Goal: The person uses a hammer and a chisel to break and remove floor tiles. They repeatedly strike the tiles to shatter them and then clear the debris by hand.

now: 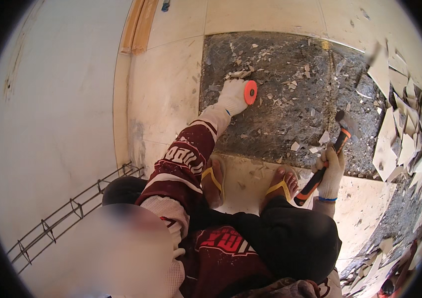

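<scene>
My gloved left hand [233, 96] is closed around a chisel with a round orange hand guard [247, 97]; its dark struck end shows in the disc's middle, and the blade is hidden below. This hand is low over the rough, dark bed [270, 130] where floor tile is gone. Just beyond the knuckles lie thin tile chips [239, 74]. My gloved right hand [331, 173] grips a hammer [309, 186] by its black and orange handle. The hammer's metal head is raised at the upper end, slightly blurred, to the right of the chisel and apart from it.
Broken tile shards [406, 138] are heaped at the right, with sharp points upward. Whole cream tiles [170, 85] border the dark bed. A steel rebar cage [73, 208] lies along the left wall [58, 111]. My feet, in yellow-strapped flip-flops [280, 186], are close to the bed's near edge.
</scene>
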### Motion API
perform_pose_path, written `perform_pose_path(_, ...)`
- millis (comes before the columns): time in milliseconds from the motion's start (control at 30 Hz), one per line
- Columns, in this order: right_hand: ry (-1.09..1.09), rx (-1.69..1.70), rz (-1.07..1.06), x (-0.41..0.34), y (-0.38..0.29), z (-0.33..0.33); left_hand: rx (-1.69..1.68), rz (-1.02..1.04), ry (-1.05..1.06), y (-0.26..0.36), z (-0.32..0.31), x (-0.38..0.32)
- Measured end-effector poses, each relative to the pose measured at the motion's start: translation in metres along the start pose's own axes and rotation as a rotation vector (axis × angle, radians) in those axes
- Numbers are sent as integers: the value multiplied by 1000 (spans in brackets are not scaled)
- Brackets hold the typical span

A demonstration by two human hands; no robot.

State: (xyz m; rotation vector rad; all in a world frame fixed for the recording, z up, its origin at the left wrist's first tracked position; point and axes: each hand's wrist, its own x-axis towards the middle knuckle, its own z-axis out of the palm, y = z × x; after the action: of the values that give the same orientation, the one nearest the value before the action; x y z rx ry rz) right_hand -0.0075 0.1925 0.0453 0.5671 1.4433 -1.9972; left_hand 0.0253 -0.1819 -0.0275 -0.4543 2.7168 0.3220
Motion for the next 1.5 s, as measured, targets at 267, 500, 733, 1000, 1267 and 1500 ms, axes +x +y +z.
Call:
perform_pose_path(267, -114, -96, -200, 7, -19, 57, 0, 51, 14, -37, -3, -2)
perform_pose_path(500, 14, 175, -384, 23, -17, 90, -98, 81, 137, -65, 13, 1)
perform_pose_path(733, -411, -513, -142, 78, 132, 160, -137, 100, 82, -46, -7, 18)
perform_pose_path(1000, -281, -89, -146, 34, 32, 142, 44, -47, -46, -50, -9, 8)
perform_pose_path(1267, 112, 33, -459, 69, 43, 142, 75, -57, -32, -39, -19, 6)
perform_pose_path(1500, -357, -158, 187, 35, 94, 158, 133, -8, -45, -42, -13, 11)
